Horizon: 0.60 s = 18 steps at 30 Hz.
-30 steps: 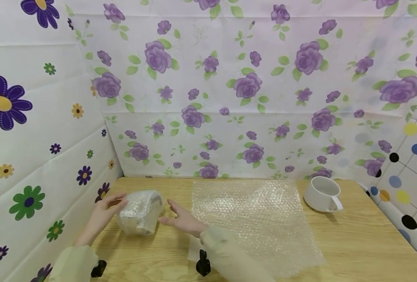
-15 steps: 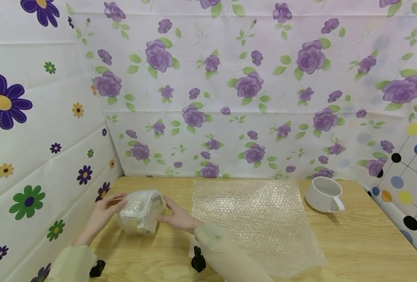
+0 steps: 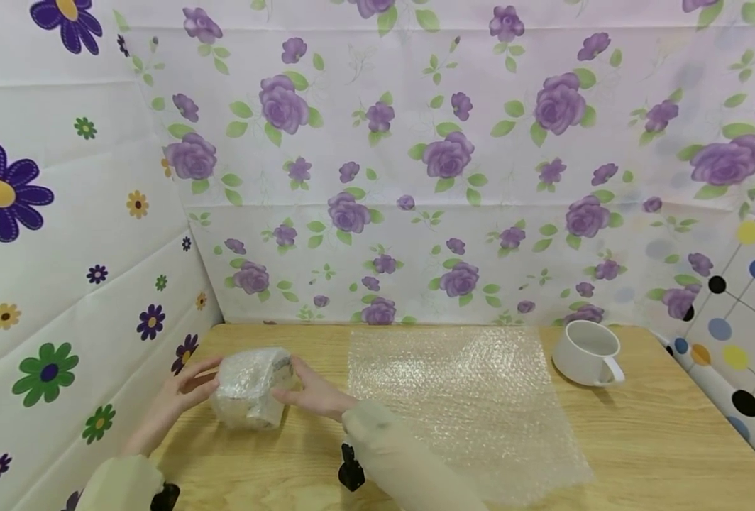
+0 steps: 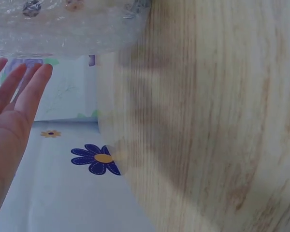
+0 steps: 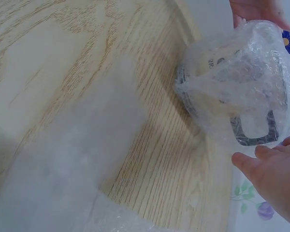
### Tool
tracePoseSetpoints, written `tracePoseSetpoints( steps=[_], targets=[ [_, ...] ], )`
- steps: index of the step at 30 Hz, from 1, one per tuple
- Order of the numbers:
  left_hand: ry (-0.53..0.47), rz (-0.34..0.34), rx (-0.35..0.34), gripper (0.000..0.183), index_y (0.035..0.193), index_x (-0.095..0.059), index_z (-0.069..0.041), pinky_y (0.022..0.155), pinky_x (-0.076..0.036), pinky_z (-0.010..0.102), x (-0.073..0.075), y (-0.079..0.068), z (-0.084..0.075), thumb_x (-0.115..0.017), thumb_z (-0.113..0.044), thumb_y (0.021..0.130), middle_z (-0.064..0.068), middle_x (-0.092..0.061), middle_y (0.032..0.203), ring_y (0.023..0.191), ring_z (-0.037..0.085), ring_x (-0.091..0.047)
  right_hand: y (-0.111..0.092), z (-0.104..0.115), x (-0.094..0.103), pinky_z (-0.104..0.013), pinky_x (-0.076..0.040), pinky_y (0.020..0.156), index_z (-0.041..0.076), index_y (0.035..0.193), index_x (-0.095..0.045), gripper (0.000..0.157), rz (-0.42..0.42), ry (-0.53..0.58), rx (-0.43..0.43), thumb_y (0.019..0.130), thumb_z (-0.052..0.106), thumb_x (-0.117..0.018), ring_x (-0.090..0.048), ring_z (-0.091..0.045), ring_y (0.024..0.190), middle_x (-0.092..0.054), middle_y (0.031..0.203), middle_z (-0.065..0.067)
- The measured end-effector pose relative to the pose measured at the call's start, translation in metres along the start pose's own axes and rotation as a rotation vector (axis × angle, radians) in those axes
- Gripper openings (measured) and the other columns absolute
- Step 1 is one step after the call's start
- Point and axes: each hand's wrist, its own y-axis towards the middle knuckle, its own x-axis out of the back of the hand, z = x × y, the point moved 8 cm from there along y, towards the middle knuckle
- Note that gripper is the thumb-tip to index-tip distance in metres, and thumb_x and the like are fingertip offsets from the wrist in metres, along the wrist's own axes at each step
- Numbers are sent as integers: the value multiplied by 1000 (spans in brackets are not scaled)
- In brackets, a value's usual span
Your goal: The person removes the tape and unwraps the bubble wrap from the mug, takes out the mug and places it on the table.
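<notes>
A cup or mug bundled in clear bubble wrap [image 3: 250,390] lies at the left of the table; in the right wrist view a dark loop-shaped handle shows through the wrap [image 5: 241,87]. My left hand [image 3: 189,390] is at its left side, fingers spread and extended; in the left wrist view the left hand's fingertips [image 4: 36,77] lie just below the bundle's edge. On the other side, my right hand [image 3: 316,390] reaches around the bundle's right end with thumb and fingers apart, touching or almost touching the wrap. Its fingers [image 5: 261,166] look fairly straight in the right wrist view.
A flat sheet of bubble wrap [image 3: 454,411] covers the middle of the wooden table [image 3: 658,433]. Toward the back right stands a white cup [image 3: 585,355] with its handle facing front right. Flower-printed cloth walls [image 3: 384,177] close off the back and left.
My right hand has moved left, from a small gap up to the bundle's right end. The left hand has shifted slightly left and lower. The wrapped bundle has stayed nearly in place.
</notes>
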Motion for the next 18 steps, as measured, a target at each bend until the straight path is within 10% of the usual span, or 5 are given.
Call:
tracePoseSetpoints(
  steps=[7,18],
  targets=[
    [-21,42,-20,59,140,-28,-1,87,-39,48,-2,1,4,-57,-13,90,20,-25,141,118,40,-32,1,-3,-3,-36,-9,105,4,144,-9,77,-19,-38,-8,91,39,-52,-5,-20,132,-6,148,-8],
    [-60,76,-24,78,142,-22,-2,87,-39,49,-6,-1,3,-68,-5,79,20,-19,143,121,42,-27,2,-9,-6,-38,-13,104,5,145,-11,79,-74,15,-27,89,37,-56,-11,-22,132,-11,148,-8]
  ],
)
